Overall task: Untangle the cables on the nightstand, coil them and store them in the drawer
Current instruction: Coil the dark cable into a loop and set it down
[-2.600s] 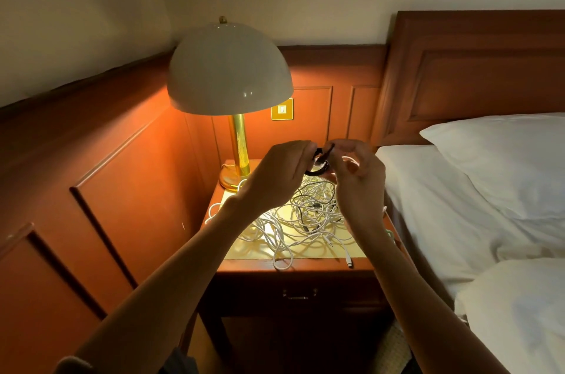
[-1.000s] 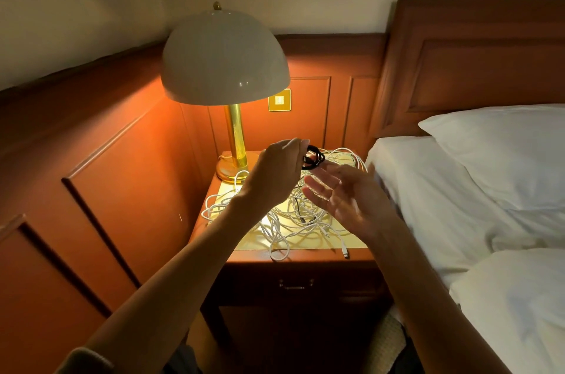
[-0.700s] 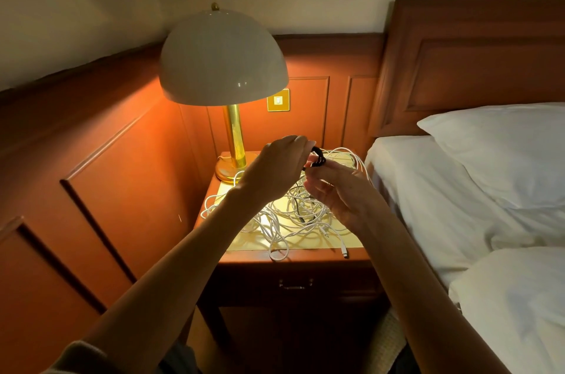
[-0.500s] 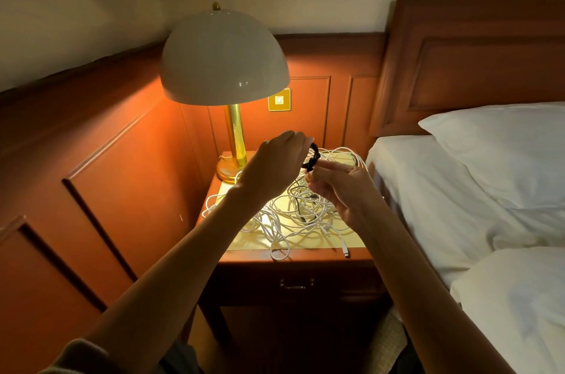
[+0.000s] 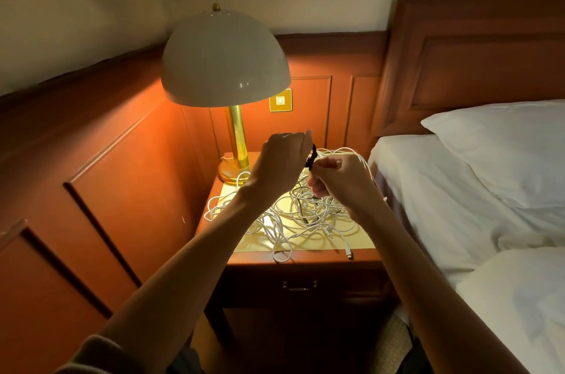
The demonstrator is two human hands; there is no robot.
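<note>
Fingers of left hand (image 5: 282, 156) and right hand (image 5: 336, 178) apparently pinch black cable (image 5: 311, 157) between them above nightstand (image 5: 305, 257).

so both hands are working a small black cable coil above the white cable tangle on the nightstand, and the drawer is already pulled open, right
Not quite: the wooden nightstand's drawer is shut, as the head view shows. The rest holds: left hand and right hand work a small black cable coil above the tangle of white cables.

Dim room; the lamp (image 5: 225, 58) casts warm orange light on the desk (image 5: 360, 243); edges curve, corners fall dark.
</note>
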